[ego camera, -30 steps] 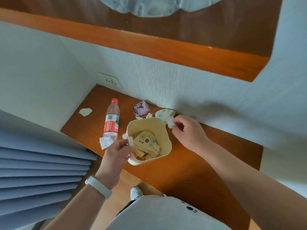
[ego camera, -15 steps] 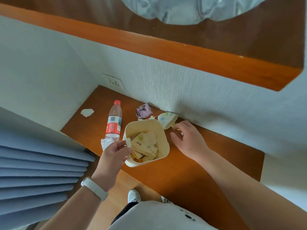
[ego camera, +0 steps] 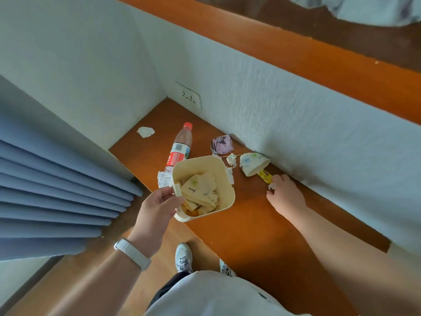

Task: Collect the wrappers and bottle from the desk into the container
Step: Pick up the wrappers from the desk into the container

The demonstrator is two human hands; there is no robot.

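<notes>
A cream plastic container (ego camera: 227, 197) with folded wrappers inside stands on the orange desk (ego camera: 257, 229). My left hand (ego camera: 155, 208) grips the tab on its left rim. My right hand (ego camera: 286, 196) rests on the desk to the right, near the wall, thumb and forefinger pinching a small white scrap (ego camera: 271, 186) beside a yellow wrapper (ego camera: 265, 175). A white printed paper wrapper (ego camera: 252, 164), a crumpled white bit (ego camera: 232, 159) and a purple wrapper (ego camera: 222, 145) lie behind the container. A red-capped bottle (ego camera: 180, 148) lies to its left, with clear plastic (ego camera: 163, 179) at its base.
A white crumpled scrap (ego camera: 145, 131) lies in the desk's far left corner below a wall socket (ego camera: 188, 95). White walls close the desk at the back and left. Blue curtains (ego camera: 57, 190) hang at the left. My shoes (ego camera: 183, 257) stand on the wood floor.
My right hand has slid right along the wall, away from the printed paper wrapper, down to the yellow wrapper. My left hand keeps its hold on the container.
</notes>
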